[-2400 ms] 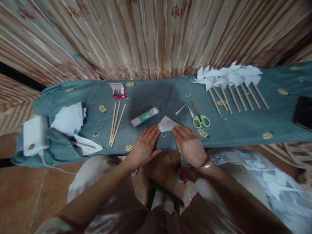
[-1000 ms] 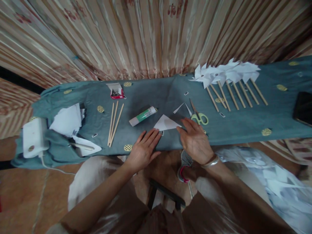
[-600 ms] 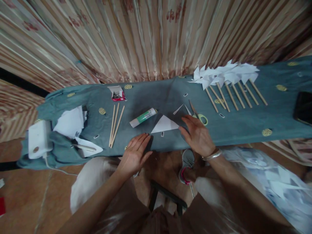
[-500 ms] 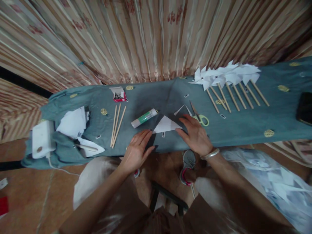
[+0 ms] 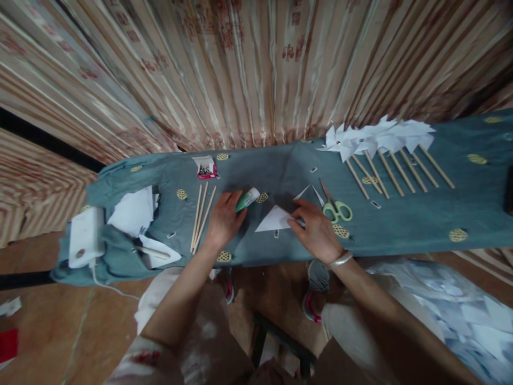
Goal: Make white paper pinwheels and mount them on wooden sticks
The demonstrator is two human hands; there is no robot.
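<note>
My left hand (image 5: 225, 220) is closed around the lower end of a green and white glue stick (image 5: 248, 199), whose white end points up and to the right. With thumb and forefinger, my right hand (image 5: 316, 227) pinches the right corner of a white folded paper triangle (image 5: 273, 220) that lies on the cloth. Just beyond that hand are two thin paper offcuts (image 5: 303, 191) and a pair of scissors (image 5: 336, 210) with light green handles, blades pointing away from me.
Three wooden sticks (image 5: 203, 219) and a red box of pins (image 5: 206, 170) lie left. Farther left are stacked paper (image 5: 134, 210), a pen (image 5: 153, 252) on a sheet, and a white power adapter (image 5: 86, 237). Several paper pinwheels (image 5: 380, 139) lie at the back right of the green-blue cloth (image 5: 404, 224).
My left hand has left the paper triangle and taken hold of the glue stick. My right hand has closed on the triangle's right corner. The view has shifted slightly.
</note>
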